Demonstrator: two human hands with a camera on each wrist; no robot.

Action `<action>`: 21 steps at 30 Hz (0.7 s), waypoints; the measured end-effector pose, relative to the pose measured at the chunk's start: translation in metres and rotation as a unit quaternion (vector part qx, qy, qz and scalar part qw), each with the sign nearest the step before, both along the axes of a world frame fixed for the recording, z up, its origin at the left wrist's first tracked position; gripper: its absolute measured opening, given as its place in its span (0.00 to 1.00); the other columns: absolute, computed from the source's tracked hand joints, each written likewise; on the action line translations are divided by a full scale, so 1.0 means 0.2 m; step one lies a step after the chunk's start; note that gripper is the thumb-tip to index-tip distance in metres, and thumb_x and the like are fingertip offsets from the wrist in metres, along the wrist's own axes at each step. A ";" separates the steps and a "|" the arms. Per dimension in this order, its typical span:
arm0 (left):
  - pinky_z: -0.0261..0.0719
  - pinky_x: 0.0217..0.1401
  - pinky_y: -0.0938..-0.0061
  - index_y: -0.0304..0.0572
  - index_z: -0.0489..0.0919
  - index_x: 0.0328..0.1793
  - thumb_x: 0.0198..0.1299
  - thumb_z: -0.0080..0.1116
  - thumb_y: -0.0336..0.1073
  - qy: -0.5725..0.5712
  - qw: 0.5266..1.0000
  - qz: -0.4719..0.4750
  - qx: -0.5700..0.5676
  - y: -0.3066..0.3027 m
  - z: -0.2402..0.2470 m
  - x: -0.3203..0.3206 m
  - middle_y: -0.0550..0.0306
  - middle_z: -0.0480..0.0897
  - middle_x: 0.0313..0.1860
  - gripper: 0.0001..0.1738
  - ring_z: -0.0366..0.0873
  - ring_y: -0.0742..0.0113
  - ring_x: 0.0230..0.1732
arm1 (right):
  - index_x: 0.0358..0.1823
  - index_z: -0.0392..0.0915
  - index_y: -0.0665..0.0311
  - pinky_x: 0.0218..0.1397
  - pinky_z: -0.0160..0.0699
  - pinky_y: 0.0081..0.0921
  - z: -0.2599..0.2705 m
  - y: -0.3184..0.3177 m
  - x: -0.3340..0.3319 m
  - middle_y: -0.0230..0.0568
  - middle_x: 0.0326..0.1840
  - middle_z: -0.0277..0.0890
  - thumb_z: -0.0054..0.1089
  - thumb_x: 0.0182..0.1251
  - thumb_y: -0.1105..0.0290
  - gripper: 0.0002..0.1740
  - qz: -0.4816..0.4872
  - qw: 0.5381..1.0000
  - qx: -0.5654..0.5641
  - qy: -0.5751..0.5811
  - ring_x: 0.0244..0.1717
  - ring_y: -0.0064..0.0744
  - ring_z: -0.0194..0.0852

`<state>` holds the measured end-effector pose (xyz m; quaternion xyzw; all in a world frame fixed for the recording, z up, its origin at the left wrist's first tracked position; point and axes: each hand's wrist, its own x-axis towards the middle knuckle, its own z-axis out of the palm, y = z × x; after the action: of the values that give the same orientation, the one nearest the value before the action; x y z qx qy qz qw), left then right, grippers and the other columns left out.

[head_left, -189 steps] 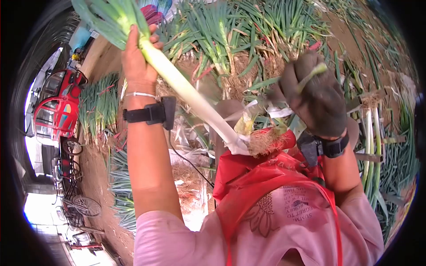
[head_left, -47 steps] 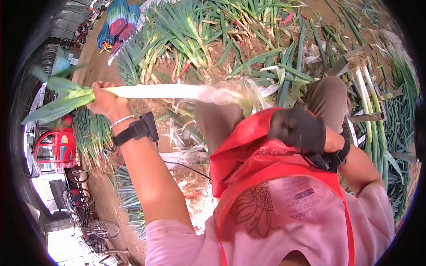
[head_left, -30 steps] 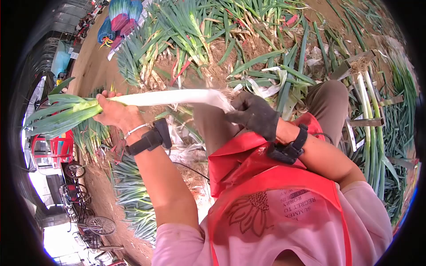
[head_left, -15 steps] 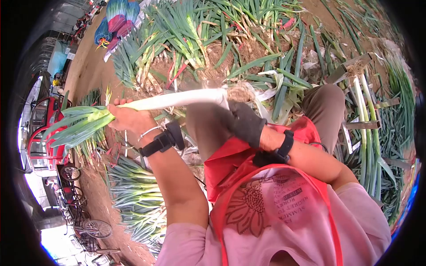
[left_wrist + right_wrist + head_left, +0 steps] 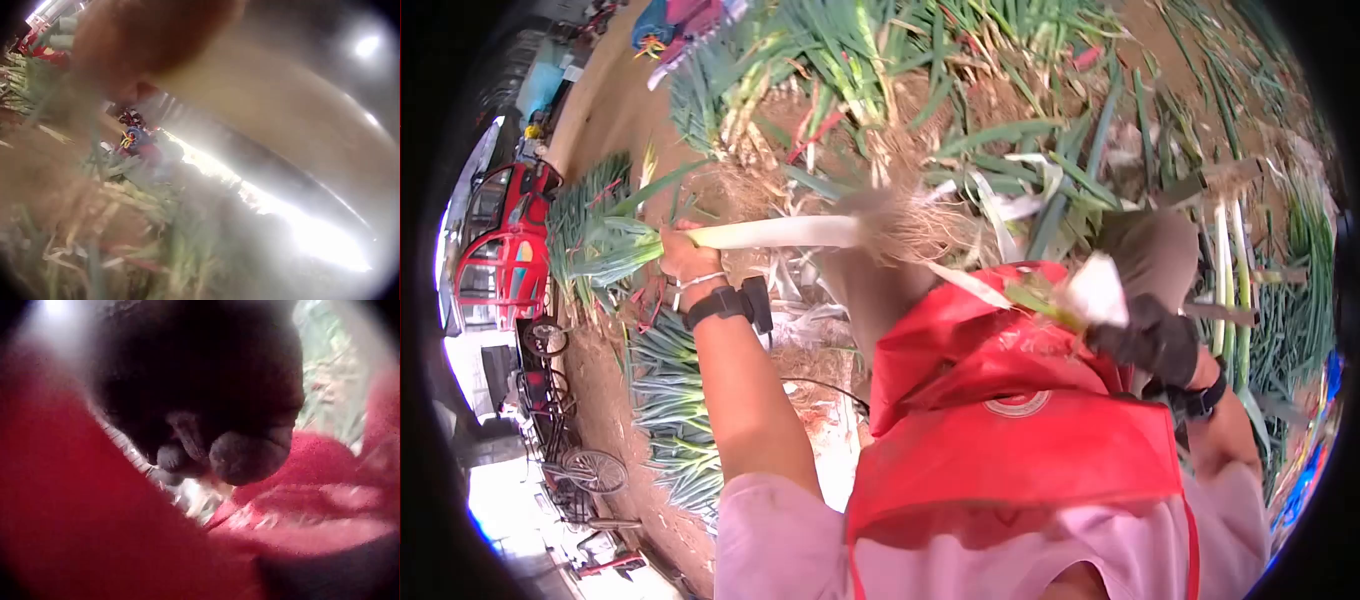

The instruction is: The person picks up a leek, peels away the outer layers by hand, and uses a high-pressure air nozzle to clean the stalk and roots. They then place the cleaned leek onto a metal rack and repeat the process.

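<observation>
My bare left hand (image 5: 690, 258) grips a leek (image 5: 775, 233) just below its green leaves (image 5: 622, 247). The leek lies sideways over my knee, its white shaft pointing right and its bushy roots (image 5: 920, 225) hanging at that end. In the left wrist view, the pale leek shaft (image 5: 281, 94) runs blurred past a finger. My right hand (image 5: 1142, 340), in a dark glove, is over the right of my lap and pinches a peeled outer leaf (image 5: 1097, 292), white and blurred. The right wrist view shows the gloved fingertips (image 5: 247, 457) curled together above red cloth.
A red apron (image 5: 1010, 440) covers my lap. Rooted leeks (image 5: 850, 60) lie heaped ahead, with more leeks (image 5: 675, 400) at lower left. On the right, a metal rack (image 5: 1225, 315) holds a few leeks (image 5: 1230, 270). A red vehicle (image 5: 510, 250) and a bicycle (image 5: 595, 470) stand far left.
My right hand has left the leek's root end and swung right, with a peeled leaf in its grip. My left hand has shifted a little left, still holding the leek.
</observation>
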<state>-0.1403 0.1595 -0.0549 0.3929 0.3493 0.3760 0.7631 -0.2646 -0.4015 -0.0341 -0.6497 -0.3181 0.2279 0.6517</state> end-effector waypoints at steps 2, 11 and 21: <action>0.75 0.29 0.72 0.37 0.67 0.44 0.72 0.42 0.41 -0.060 0.995 0.009 0.084 -0.01 0.16 0.02 0.54 0.72 0.31 0.13 0.69 0.67 0.26 | 0.58 0.72 0.68 0.56 0.73 0.35 0.02 -0.04 0.19 0.54 0.51 0.77 0.68 0.56 0.69 0.28 -0.119 0.918 -0.351 -0.139 0.55 0.45 0.75; 0.76 0.43 0.70 0.37 0.66 0.66 0.72 0.40 0.49 -0.415 0.852 -0.319 0.036 -0.60 0.74 0.09 0.58 0.78 0.47 0.26 0.75 0.68 0.42 | 0.55 0.75 0.66 0.53 0.76 0.35 0.05 0.00 0.56 0.51 0.46 0.79 0.66 0.55 0.63 0.26 -0.213 0.869 -0.333 -0.296 0.48 0.47 0.79; 0.77 0.56 0.62 0.43 0.65 0.66 0.73 0.39 0.51 -0.393 0.833 -0.353 0.164 -1.06 1.04 0.09 0.54 0.75 0.59 0.24 0.75 0.64 0.53 | 0.63 0.67 0.65 0.57 0.73 0.32 0.18 0.56 0.20 0.45 0.53 0.75 0.66 0.60 0.62 0.32 -0.196 0.950 -0.136 -0.200 0.54 0.34 0.75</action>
<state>-0.1220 -0.0518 0.1523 0.4277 -0.2089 0.2556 0.8415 -0.2256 -0.2891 0.0026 -0.8139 -0.2748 0.0020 0.5119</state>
